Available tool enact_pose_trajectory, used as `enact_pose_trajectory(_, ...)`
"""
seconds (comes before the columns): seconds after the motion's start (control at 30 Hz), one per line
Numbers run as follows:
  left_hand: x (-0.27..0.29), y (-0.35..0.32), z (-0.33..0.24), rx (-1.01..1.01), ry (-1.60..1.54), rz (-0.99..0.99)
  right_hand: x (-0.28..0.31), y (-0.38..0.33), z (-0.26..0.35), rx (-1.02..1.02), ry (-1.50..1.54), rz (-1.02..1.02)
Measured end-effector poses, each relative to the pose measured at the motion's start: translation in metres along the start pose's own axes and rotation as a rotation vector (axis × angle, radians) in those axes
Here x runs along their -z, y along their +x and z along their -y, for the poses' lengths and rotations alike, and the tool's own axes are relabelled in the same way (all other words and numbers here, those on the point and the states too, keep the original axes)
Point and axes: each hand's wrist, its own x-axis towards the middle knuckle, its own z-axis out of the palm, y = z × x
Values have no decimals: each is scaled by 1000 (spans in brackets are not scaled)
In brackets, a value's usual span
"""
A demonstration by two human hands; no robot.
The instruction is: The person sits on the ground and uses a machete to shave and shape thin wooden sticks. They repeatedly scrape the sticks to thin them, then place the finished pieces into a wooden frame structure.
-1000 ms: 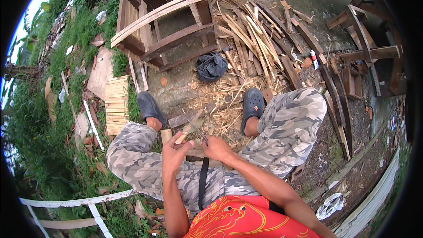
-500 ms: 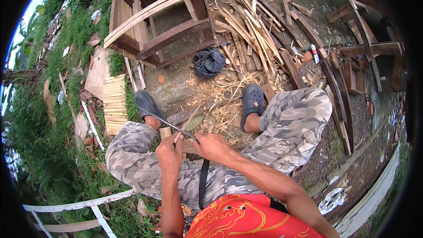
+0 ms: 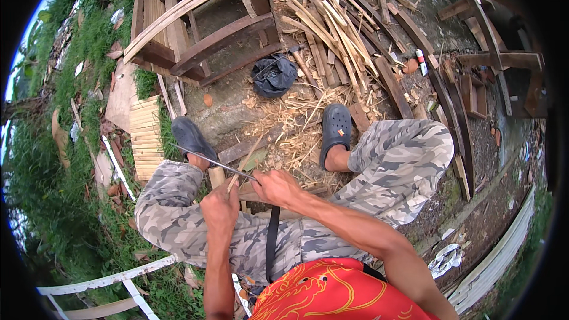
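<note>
My left hand (image 3: 220, 206) is closed around the lower end of a thin pale wood strip (image 3: 245, 162), which slants up and to the right. My right hand (image 3: 277, 189) grips a long, narrow metal blade (image 3: 207, 160); its handle is hidden in the fist. The blade points up-left toward my left shoe (image 3: 192, 137) and crosses the strip just above my left hand. Whether blade and strip touch, I cannot tell. Below both hands, between my legs, lies a wooden piece (image 3: 284, 195), and a short round wood stub (image 3: 217, 176) shows beside my left hand.
Wood shavings (image 3: 290, 112) litter the ground between my shoes. Beyond are a black plastic bag (image 3: 274, 75), a hammer (image 3: 304, 66), a pile of wood strips (image 3: 338, 38) and a wooden frame (image 3: 222, 44). Cut slats (image 3: 146, 136) lie at left, a glue-like bottle (image 3: 421, 62) at right.
The blade now lies flatter, and my right hand has shifted slightly up and left. My left hand is a little lower and further left, with more of the strip showing. The view has shifted somewhat.
</note>
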Motion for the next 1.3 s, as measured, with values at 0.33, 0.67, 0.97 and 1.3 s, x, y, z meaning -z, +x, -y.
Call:
enact_pose_trajectory(0.33, -2, 4, -2, -27, -27, -11, 0, 7, -9, -31, 55, 19)
enact_pose_trajectory(0.67, -1, 4, 5, 3, 3, 26, -10, 6, -16, 49, 149, 6)
enact_pose_trajectory(0.97, 1, 6, 6, 36, -22, 68, -13, 8, -23, 137, 169, 54)
enact_pose_trajectory(1.3, -3, 7, 1, 55, -151, -62, -8, 17, -26, -306, 151, 1)
